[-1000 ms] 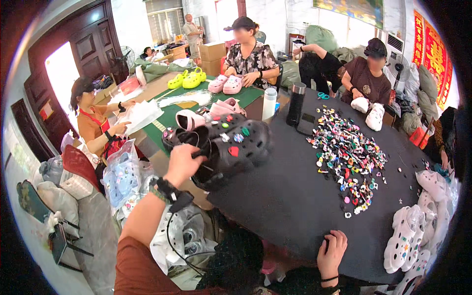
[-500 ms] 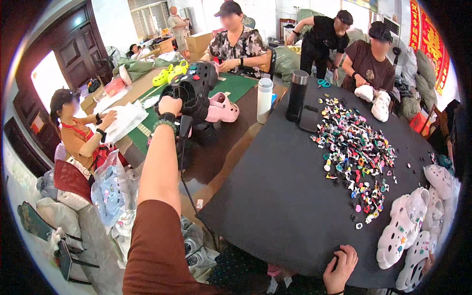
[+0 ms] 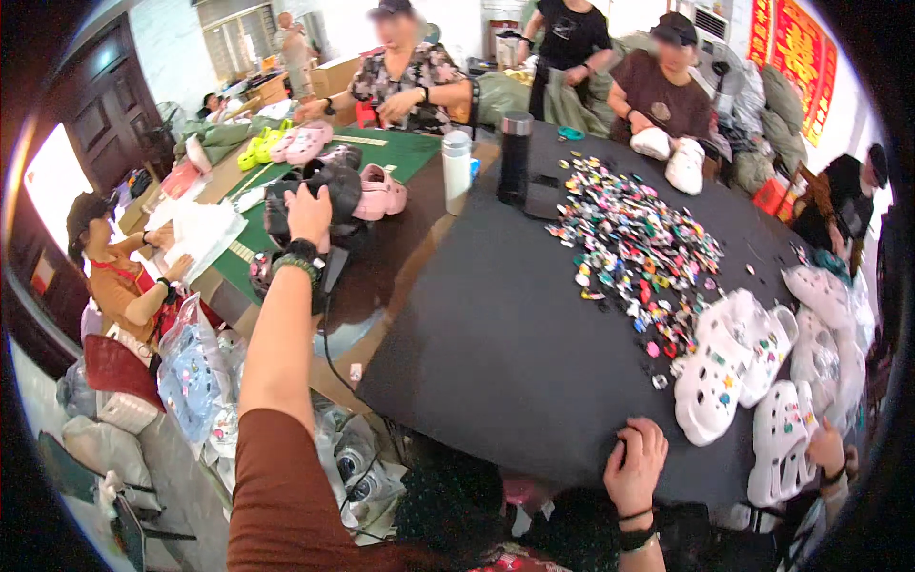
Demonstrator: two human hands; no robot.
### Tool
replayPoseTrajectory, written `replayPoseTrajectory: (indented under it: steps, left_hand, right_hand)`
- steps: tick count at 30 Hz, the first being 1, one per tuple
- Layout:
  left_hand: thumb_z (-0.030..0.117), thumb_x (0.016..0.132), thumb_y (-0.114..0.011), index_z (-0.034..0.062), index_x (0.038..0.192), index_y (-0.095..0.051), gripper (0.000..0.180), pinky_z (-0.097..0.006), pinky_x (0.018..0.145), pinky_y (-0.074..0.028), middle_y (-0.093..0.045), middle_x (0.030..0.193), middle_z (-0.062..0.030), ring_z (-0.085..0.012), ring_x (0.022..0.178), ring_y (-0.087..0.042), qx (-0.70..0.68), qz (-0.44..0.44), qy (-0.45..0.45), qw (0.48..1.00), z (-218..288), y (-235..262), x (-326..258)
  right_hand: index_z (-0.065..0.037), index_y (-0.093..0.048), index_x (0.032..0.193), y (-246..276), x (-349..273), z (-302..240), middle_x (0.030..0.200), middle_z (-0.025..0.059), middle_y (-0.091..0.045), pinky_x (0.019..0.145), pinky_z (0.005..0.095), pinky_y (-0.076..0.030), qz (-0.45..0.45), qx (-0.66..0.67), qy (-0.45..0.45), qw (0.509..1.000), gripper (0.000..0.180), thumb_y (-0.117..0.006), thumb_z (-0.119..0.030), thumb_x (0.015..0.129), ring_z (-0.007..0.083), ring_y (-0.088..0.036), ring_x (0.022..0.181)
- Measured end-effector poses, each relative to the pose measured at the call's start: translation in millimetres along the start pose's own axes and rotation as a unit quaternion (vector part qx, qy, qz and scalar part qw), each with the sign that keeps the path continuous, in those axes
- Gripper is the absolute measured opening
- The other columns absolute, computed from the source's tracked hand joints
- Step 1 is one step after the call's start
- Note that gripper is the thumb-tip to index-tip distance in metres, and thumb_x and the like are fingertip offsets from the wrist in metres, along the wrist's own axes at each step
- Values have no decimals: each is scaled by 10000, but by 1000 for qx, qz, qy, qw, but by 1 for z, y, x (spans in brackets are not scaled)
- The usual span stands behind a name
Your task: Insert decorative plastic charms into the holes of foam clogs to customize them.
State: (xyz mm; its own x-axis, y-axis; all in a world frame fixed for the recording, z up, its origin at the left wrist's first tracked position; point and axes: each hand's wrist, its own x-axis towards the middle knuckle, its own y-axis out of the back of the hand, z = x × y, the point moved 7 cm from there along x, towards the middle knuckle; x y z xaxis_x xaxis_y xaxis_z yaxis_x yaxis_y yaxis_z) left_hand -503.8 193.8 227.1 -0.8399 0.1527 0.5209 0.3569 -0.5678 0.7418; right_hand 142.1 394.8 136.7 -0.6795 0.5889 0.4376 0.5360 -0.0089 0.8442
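Observation:
My left arm reaches out to the far table, and my left hand (image 3: 310, 217) is closed over a dark clog (image 3: 278, 212) in a cluster of black clogs (image 3: 335, 181). Part of its grip is hidden behind the hand. A pink clog (image 3: 379, 194) sits just right of the cluster. My right hand (image 3: 637, 465) rests on the near edge of the black table (image 3: 477, 353), empty, its fingers loosely bent and apart. White clogs with charms (image 3: 707, 381) lie to its right, and a pile of small colourful shoe charms (image 3: 643, 248) spreads farther back.
A white bottle (image 3: 457, 172), a black bottle (image 3: 515, 157) and a dark phone-like slab (image 3: 542, 196) stand near the table's far left. Another person's hand (image 3: 827, 448) touches a white clog at right. Co-workers sit around. Bagged shoes (image 3: 195, 377) lie at lower left.
My view has shifted right and down. The black clogs that my left hand held up are now lower, at the green mat. A co-worker's hand has appeared by the white clogs at right.

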Motion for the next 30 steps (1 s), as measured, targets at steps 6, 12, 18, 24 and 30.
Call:
replayPoseTrajectory:
  steps: [6,12,18,24,30]
  left_hand:
    - [233,907,-592,3,1339,-461,506,-453,1116,-272,-299,1453,-330,-437,1356,-308,-117,4,-233,965,109,37,-161]
    - [156,904,-603,31,1327,-490,455,-501,1097,-274,-309,1484,-251,-451,1380,-267,-213,-148,-271,927,158,67,-331]
    - [179,921,-573,47,1335,-476,445,-571,1104,-223,-297,1509,-195,-401,1407,-244,-182,-198,-256,929,168,46,-377]
    - [191,934,-536,56,1277,-546,369,-561,1110,-229,-403,1454,-182,-377,1382,-313,-74,-176,-280,941,165,23,-390]
    - [196,941,-500,64,1264,-559,354,-536,1123,-223,-439,1438,-158,-353,1369,-345,-53,-170,-279,944,170,19,-391]
  right_hand:
    - [-63,-587,937,7,2,10,1067,106,-583,890,434,-407,51,22,19,998,229,-614,-21,713,318,-547,1048]
    - [-65,-571,1017,9,0,14,1133,110,-554,884,433,-440,13,90,27,996,249,-639,-37,779,325,-545,1068]
    - [-37,-555,1042,113,19,48,1141,156,-556,919,421,-458,89,134,15,987,279,-647,-13,780,368,-543,1066]
    - [-27,-619,1041,217,-8,192,1111,180,-587,861,460,-480,112,-248,-237,933,312,-678,-210,796,358,-564,1038]
    - [39,-638,919,255,-67,329,975,249,-652,812,432,-505,5,-217,-439,872,578,-736,-498,730,370,-627,947]
